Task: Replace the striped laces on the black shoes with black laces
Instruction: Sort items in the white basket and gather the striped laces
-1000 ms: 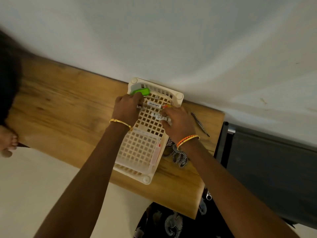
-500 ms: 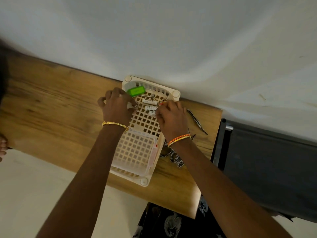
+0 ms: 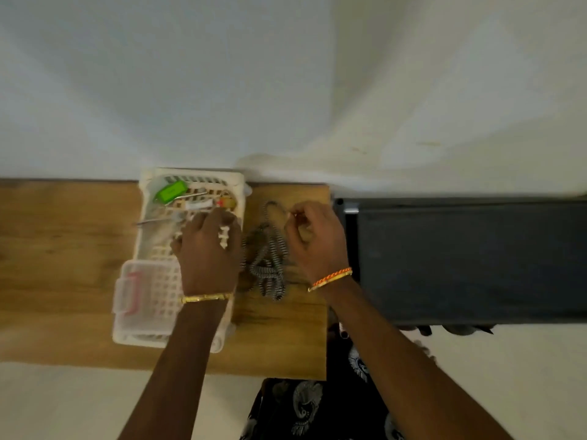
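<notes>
A pile of black-and-white striped laces [image 3: 268,258] lies on the wooden table [image 3: 63,249], between my two hands. My right hand [image 3: 317,242] has its fingers curled and pinches one end of a striped lace, which loops up from the pile. My left hand [image 3: 206,252] lies across the right wall of a white lattice basket [image 3: 190,174]. Its fingers reach inside the basket, and a bit of the wall shows between them. No shoe and no black lace are in view.
The basket holds a green object [image 3: 170,191], small tubes, a thin metal tool and a clear box with a red latch [image 3: 143,290]. A black flat-topped unit [image 3: 460,262] adjoins the table's right end. A white wall runs behind the table.
My right hand has left the basket and moved right to the striped laces, taking a lace end. My left hand has shifted to the basket's right side. The camera view has swung round.
</notes>
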{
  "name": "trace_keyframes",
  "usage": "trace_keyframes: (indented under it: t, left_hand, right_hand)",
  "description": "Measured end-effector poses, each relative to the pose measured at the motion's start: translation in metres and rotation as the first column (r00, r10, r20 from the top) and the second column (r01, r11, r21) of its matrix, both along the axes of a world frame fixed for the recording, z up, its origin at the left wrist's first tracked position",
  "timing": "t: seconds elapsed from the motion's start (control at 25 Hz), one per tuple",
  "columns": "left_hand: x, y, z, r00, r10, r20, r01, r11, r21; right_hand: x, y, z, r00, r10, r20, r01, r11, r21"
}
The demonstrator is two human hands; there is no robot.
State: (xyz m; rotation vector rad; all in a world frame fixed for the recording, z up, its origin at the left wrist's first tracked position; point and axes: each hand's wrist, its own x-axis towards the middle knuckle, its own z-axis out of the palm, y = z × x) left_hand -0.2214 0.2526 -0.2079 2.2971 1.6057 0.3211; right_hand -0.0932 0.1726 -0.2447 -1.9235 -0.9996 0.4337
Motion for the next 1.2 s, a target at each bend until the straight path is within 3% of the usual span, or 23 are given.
trace_keyframes:
  t: [0.2,0.36,0.48,0.6,0.68,0.76,1.04,1.12,1.2]
  left_hand:
    - [0.091,-0.11,0.001,0.905,-0.398,0.151,0.402,0.916,0.004]
    - [0.174,-0.213,-0.019,0.729,-0.676,0.111,0.681,0.732,-0.017]
    - [0.238,-0.309,-0.037,0.514,-0.858,-0.006,0.849,0.51,-0.14]
    - [0.288,-0.395,-0.056,0.211,-0.969,-0.126,0.935,0.238,-0.263]
    - [0.317,-0.456,-0.07,0.005,-0.985,-0.172,0.951,0.057,-0.303]
    - [0.34,-0.514,-0.089,-0.136,-0.975,-0.173,0.948,-0.077,-0.31]
    - [0.372,-0.663,-0.202,-0.424,-0.881,-0.21,0.868,-0.33,-0.37]
    - [0.376,-0.69,-0.249,-0.487,-0.844,-0.223,0.834,-0.373,-0.406]
    - [0.377,-0.706,-0.301,-0.539,-0.809,-0.234,0.799,-0.404,-0.446]
  right_hand:
    - [0.062,-0.123,-0.004,0.942,-0.334,0.017,0.334,0.943,0.002]
    - [0.118,-0.256,-0.018,0.769,-0.63,0.106,0.638,0.767,-0.067]
    - [0.154,-0.371,-0.033,0.582,-0.802,0.135,0.813,0.565,-0.145]
    - [0.172,-0.466,-0.046,0.398,-0.907,0.134,0.908,0.37,-0.197]
    - [0.18,-0.533,-0.058,0.282,-0.95,0.13,0.943,0.25,-0.221]
    - [0.183,-0.597,-0.075,0.181,-0.975,0.129,0.958,0.146,-0.248]
    - [0.152,-0.755,-0.185,-0.218,-0.973,0.07,0.839,-0.224,-0.497]
    - [0.135,-0.784,-0.24,-0.311,-0.949,0.053,0.761,-0.282,-0.585]
    - [0.121,-0.808,-0.3,-0.327,-0.943,0.059,0.687,-0.28,-0.671]
